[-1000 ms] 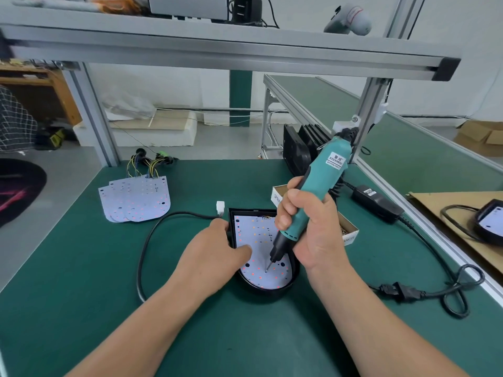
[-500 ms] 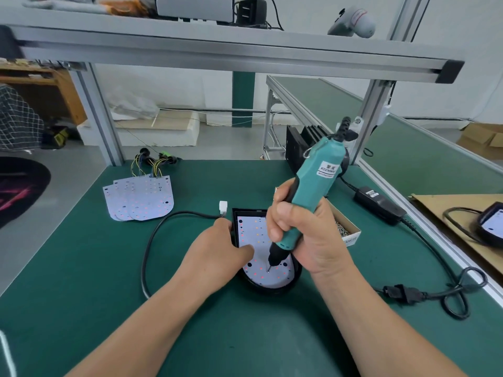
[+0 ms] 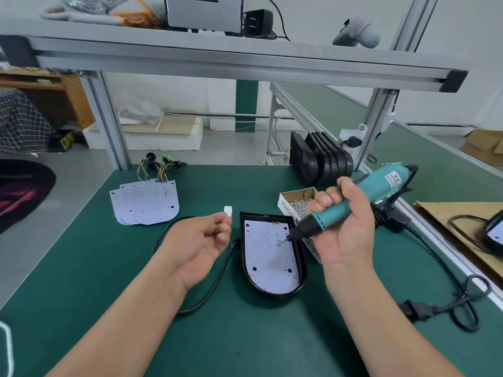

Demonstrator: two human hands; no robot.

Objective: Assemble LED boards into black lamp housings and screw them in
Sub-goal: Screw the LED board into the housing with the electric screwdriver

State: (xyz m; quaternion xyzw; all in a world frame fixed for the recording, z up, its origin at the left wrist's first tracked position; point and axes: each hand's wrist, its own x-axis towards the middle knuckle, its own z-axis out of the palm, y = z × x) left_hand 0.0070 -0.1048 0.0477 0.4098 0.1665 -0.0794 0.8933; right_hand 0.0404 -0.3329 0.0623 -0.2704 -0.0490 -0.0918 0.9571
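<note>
Right hand (image 3: 345,229) gripped the screwdriver (image 3: 353,197), its tip over the board (image 3: 268,257) seated in the near-centre housing (image 3: 272,294). Left hand (image 3: 198,240) lay just left, fingers curled, perhaps pinching something; I couldn't tell.

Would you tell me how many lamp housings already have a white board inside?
2. One housing lies on the green mat between the left hand and right hand; another housing sits on cardboard, far right. The housings stacked upright at the back may hide more.
</note>
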